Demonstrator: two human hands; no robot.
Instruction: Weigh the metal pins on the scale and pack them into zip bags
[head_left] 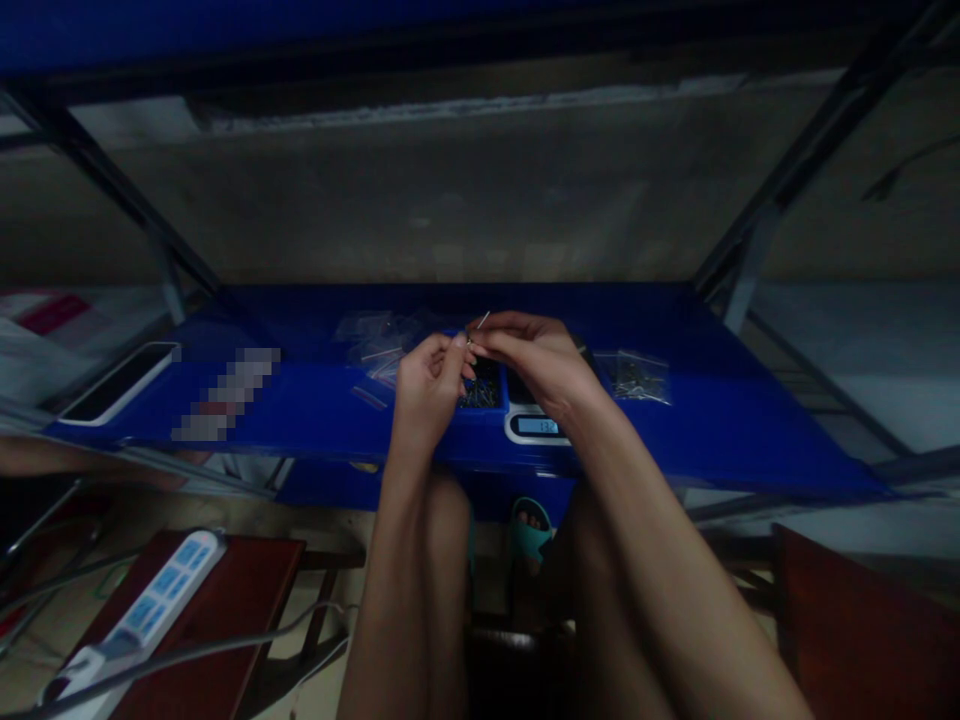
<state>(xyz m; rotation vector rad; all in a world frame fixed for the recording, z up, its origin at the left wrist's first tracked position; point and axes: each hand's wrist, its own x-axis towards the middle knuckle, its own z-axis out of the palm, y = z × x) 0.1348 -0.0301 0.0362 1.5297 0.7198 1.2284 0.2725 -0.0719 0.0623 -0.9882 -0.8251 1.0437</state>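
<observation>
The right hand (pixel 544 358) is pinching a small thin piece (pixel 484 320) in a narrow grip between thumb and fingers, its pale end sticking up and slanting away from the fingertips. The lower part is disappearing among the fingers, so the full shape is hidden. The left hand (pixel 426 390) is meeting the right at this spot, its thumb and fingers bunching close together just beside the piece's lower end; whether they are gripping it too, one cannot tell. Both hands are hovering over a blue bin (pixel 491 409), where many small metal parts (pixel 478 392) are lying. A scale (pixel 538 427) is sitting just beside the bin, partly covered by the right hand. Clear plastic bags (pixel 367 326) are lying left of the hands, and a filled bag (pixel 641 378) is resting to the right on the blue table (pixel 712 420).
</observation>
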